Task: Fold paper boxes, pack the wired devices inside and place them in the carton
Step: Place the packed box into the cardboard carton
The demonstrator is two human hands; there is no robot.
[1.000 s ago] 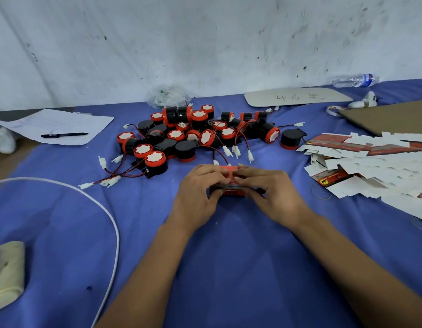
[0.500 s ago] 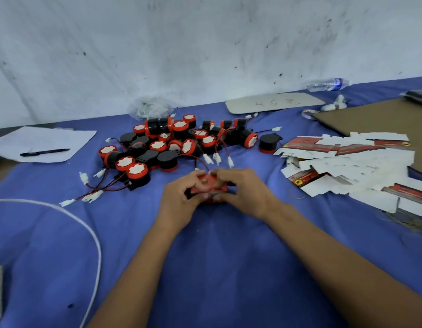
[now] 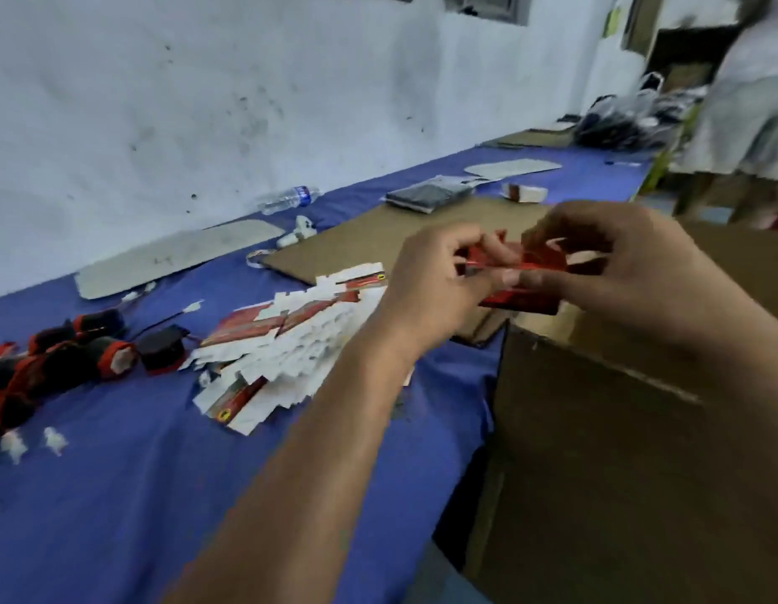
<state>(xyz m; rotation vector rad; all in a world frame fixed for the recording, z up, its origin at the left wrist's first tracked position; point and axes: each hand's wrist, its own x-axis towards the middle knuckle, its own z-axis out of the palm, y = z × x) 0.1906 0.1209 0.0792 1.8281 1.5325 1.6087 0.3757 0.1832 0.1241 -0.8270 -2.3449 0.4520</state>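
Above the carton's near corner, at the right of the blue-clothed bench: one small red paper box, glossy printed card, held in the air between both hands. Left hand: fingers curled, grip pinching the box's left end. Right hand: fingers curled over the top flap, thumb under the box; grip closed on it. Whether a device is inside cannot be told.

Carton: brown corrugated board, matte, flaps open; its contents are out of sight.

Flat box blanks: loose fanned pile, white card with red printed panels and notched tab edges, lying on the cloth left of the carton.

Wired devices: black cylinders with red rims and white ends, blurred, heaped at the left edge; white plug connectors beside them.

Plastic water bottle: clear, lying by the wall.

Since the earlier frames: box lifted off the cloth and carried right to the carton; view swung right with it.
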